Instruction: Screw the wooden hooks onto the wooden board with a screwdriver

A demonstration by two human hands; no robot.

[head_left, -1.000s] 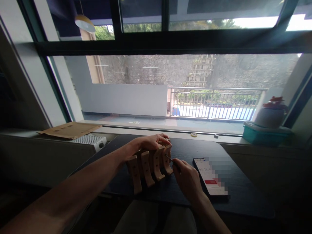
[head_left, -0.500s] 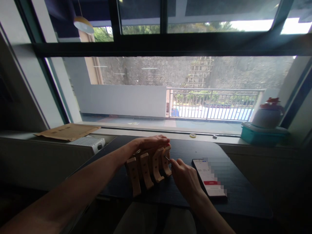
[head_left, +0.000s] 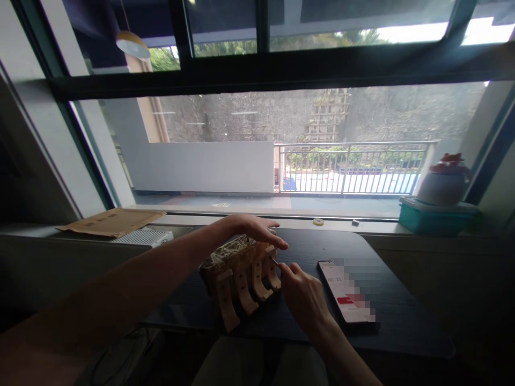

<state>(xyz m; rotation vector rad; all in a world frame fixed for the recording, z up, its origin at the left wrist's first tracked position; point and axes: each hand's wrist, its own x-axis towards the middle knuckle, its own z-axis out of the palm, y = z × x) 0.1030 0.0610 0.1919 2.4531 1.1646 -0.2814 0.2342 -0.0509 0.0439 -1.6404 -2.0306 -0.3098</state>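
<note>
A brown basket-like piece (head_left: 231,252) with straw-like strands on top stands on the dark table. Along its near side run several curved wooden pieces (head_left: 225,300) with small holes. My left hand (head_left: 255,229) lies over its right end, fingers stretched out and thumb apart. Closed round a thin metal-shafted tool (head_left: 274,261), my right hand (head_left: 303,289) is at the rightmost curved piece (head_left: 272,271). The tool's tip meets that piece near a hole; its handle is hidden in my fingers.
A phone (head_left: 348,295) lies right of my right hand on the dark table (head_left: 394,316). On the sill are a tape roll (head_left: 318,222), a small grey item (head_left: 355,222), a teal box (head_left: 436,217) with a lidded container (head_left: 444,185), and, left, a brown envelope (head_left: 112,221).
My left hand has lifted and turned, its thumb now apart, and more of the straw-like top shows. The basket-like piece has tilted slightly. My right hand keeps the tool at the same curved piece.
</note>
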